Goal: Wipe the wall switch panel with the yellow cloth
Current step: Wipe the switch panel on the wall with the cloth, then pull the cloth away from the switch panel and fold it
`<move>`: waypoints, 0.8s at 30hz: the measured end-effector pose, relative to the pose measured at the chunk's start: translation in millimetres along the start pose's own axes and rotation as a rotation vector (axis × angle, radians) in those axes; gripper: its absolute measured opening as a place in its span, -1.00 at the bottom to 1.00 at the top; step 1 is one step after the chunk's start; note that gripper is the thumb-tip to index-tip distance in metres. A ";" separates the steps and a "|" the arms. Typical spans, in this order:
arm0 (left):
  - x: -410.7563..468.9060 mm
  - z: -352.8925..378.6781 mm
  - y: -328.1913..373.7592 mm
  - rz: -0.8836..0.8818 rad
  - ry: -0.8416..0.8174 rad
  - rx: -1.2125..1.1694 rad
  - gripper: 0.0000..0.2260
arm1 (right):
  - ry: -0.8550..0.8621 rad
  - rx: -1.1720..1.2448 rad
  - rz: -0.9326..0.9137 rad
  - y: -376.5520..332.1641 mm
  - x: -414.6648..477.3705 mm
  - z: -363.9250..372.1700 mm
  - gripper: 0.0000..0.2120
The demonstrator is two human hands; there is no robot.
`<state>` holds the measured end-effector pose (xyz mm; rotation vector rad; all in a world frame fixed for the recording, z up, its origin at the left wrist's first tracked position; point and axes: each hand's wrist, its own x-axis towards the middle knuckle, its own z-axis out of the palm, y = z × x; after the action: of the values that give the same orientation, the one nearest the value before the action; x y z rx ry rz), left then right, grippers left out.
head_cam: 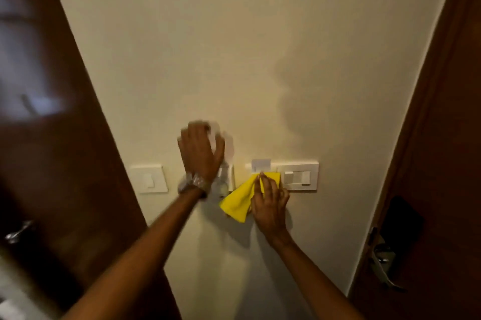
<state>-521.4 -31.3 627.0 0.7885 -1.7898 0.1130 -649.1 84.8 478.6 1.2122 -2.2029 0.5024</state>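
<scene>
Panel (298, 176): white, long axis running level along the wall (234, 46), lying just right of and a little above the right hand; its left end is being covered by the cloth, its rocker switches showing bare at the right.

Cloth (240, 198): yellow, being pressed flat against the left end of the panel, its loose corner hanging down and left of it.

Right hand (269, 201): touching the panel's left end, fingers extended and spread lightly over the cloth, pinning it to the wall rather than gripping it. This is the nearer hand; a wipe would likely be heading rightward along the panel's length.

Left hand (200, 149): lying left of and above the panel, well clear of it, blurred; it is curling around something pale, perhaps a bottle (221, 179), but whether it is closed on it cannot be told. A watch (192, 185) is showing at the wrist.

Small switch (149, 179): white, sitting well left of the panel at the same height.

Surface: cream painted wall, shadowed above the panel.

Room: dark wooden doors standing at both sides of the panel, the right door (429, 163) carrying a metal handle (385, 265).
</scene>
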 end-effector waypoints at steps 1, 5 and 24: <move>-45.1 2.5 -4.4 -0.162 -0.058 -0.059 -0.75 | -0.043 -0.006 0.007 3.0 -1.6 -1.2 -0.53; -187.0 29.1 -39.5 -0.856 -0.652 -0.193 -0.64 | -0.102 -0.054 -0.060 0.2 -12.9 14.1 -0.38; -327.7 -29.2 -207.3 -1.281 -1.120 -0.953 -0.57 | -1.108 0.653 -0.045 -68.8 -91.1 85.1 -0.69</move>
<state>-330.5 -29.7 288.1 1.1652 -1.5491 -2.1762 -576.9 59.1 358.7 2.2809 -2.9919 0.6507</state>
